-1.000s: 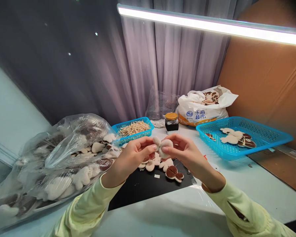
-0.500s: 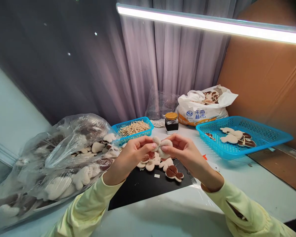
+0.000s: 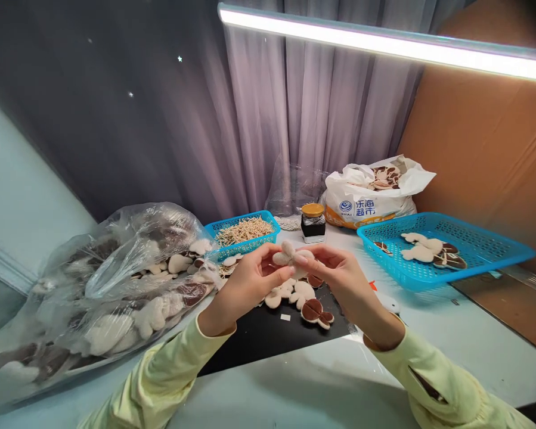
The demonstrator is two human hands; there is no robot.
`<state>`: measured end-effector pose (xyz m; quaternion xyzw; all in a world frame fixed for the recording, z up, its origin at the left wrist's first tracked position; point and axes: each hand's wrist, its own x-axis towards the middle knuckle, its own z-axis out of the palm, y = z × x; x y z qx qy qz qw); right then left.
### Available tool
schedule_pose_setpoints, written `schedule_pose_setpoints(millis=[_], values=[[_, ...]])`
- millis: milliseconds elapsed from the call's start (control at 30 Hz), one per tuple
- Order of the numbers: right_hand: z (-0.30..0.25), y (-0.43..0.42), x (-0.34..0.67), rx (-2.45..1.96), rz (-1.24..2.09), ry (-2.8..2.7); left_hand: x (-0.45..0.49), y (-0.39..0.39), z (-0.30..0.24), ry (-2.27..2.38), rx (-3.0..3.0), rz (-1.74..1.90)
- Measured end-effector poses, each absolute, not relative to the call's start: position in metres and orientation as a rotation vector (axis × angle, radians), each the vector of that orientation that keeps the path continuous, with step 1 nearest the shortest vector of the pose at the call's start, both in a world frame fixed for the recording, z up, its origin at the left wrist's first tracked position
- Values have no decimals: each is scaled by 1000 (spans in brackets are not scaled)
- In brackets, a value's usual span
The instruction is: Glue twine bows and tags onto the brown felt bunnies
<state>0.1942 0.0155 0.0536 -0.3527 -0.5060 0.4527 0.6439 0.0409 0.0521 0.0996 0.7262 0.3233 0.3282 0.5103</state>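
Observation:
Between both hands, above the black mat [image 3: 254, 339], is a small cream plush piece [image 3: 288, 255] with rounded, ear-like lobes. My left hand [image 3: 254, 280] pinches its left side between thumb and fingers. On its right side, my right hand [image 3: 334, 271] grips it with the thumb across the front. Below the hands, several cream and brown plush pieces lie on the mat, among them a brown-faced bunny-shaped piece [image 3: 315, 314]. A small white square [image 3: 285, 317] lies beside them. My fingers partly cover the held piece.
A clear plastic bag [image 3: 115, 292] full of plush pieces bulges at left. Behind stand a blue basket [image 3: 245, 245] of thin pale sticks, a dark jar [image 3: 313, 226] and a white shopping bag [image 3: 370, 205]. At right, a blue tray [image 3: 482, 238] holds plush pieces.
The held plush piece has been turned, so its lobes now point up and left. My left hand has shifted slightly right and its grip has changed. The view has moved slightly.

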Motion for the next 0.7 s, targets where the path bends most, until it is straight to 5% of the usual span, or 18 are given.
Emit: schedule_pose_setpoints(millis=[233, 500, 700], values=[[47, 21, 200, -858, 1066, -1187, 40, 51, 93, 884, 2192, 802], [44, 19, 206, -770, 1574, -1292, 30, 57, 102, 575, 2162, 551], [50, 17, 204, -817, 1392, -1252, 28, 64, 103, 656, 1985, 478]])
